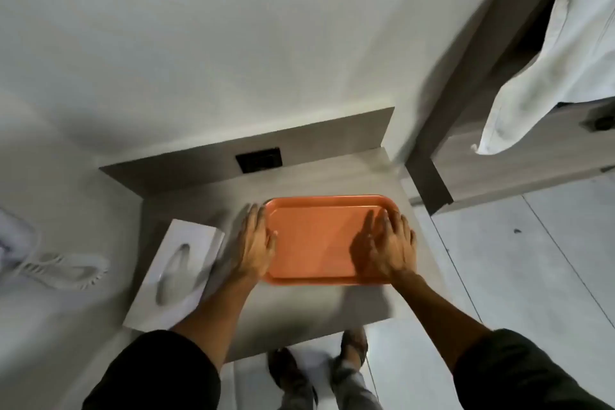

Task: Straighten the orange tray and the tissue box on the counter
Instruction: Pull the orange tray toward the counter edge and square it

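An empty orange tray (316, 236) lies flat on the grey counter (299, 309), towards its right side. My left hand (254, 241) rests against the tray's left rim, thumb over the edge, fingers stretched out flat. My right hand (391, 246) lies palm down on the tray's right end, fingers spread. A white tissue box (176, 273) sits at the counter's left edge, turned at an angle to the tray, with its near corner sticking out past the counter. My left forearm passes just beside the box.
A dark socket panel (259, 160) is set in the low back panel behind the tray. A white corded phone (50, 266) lies far left. A bed frame with white bedding (549, 60) stands on the right. My feet (316, 369) show below the counter's front edge.
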Tool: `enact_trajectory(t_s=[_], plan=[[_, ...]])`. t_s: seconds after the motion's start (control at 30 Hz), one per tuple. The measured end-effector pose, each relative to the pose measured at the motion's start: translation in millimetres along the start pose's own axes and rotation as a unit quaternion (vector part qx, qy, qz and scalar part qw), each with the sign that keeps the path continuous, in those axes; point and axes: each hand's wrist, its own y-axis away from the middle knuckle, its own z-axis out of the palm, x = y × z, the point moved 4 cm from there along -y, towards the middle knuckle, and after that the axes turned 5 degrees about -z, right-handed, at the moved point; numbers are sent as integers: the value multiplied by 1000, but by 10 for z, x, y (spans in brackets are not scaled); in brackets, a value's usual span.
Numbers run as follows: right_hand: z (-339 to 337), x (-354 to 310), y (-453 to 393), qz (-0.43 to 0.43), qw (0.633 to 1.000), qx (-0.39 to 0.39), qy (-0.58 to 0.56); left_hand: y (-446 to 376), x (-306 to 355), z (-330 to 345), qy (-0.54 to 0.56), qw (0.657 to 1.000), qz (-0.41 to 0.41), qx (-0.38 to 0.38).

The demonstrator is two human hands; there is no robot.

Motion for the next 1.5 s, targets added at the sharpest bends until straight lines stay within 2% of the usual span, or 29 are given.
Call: enact_trajectory(t_s=[0.17, 0.37, 0.47, 0.6, 0.87, 1.13, 1.23, 1.27, 1.33, 1.43, 1.5], plan=[[145, 435, 186, 78, 990, 45, -110, 23, -313, 339, 69, 983, -169, -5], [123, 547, 24, 132, 977, 79, -150, 43, -547, 559, 247, 942, -228, 6], [74, 436, -192, 126, 974, 81, -168, 69, -589, 589, 338, 899, -275, 46], [-12, 240, -539, 88, 979, 78, -168, 60, -557, 467, 277, 918, -270, 86], [-55, 1, -1019, 45, 981, 73, -172, -232, -580, 334, 256, 921, -253, 147], [36, 81, -1086, 50, 971, 78, -219, -389, -712, 362, 260, 925, -240, 139], [100, 108, -946, 0, 968, 94, -232, -291, -649, 423, 176, 955, -198, 130], [133, 93, -874, -38, 976, 97, -190, -218, -594, 469, 135, 966, -173, 134], [254, 9, -710, -167, 982, 79, -44, -64, -455, 591, 74, 982, -99, 141], [577, -48, -395, -371, 926, -6, 74, 180, -309, 910, 29, 993, 40, 105], [782, 40, -213, -416, 902, -24, 113, 316, -318, 1128, -4, 993, 95, 66]])
